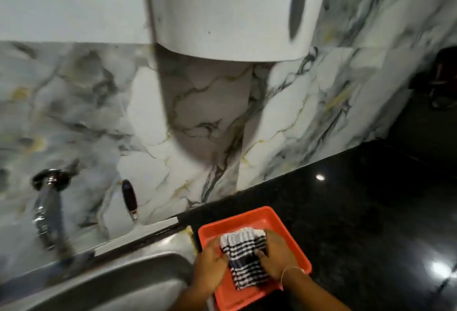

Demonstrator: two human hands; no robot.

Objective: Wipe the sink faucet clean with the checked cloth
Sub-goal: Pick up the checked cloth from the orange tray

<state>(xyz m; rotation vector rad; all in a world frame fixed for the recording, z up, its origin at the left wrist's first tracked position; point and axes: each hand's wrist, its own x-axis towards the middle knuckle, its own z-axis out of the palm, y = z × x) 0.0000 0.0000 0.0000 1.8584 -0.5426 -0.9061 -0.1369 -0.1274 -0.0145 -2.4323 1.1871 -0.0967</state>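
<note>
The checked cloth (244,258), white with dark stripes, lies bunched in a red tray (249,221) on the black counter. My left hand (210,266) grips the cloth's left side and my right hand (277,256) grips its right side, both inside the tray. The chrome faucet (47,209) juts out of the marble wall at far left, above the steel sink (138,276). It is blurred and neither hand touches it.
A dark-handled tool (129,198) hangs on the wall right of the faucet. Above hangs a white cylinder-shaped unit (222,14) with a knife (296,6) in front of it. The glossy black counter (358,211) stretches to the right.
</note>
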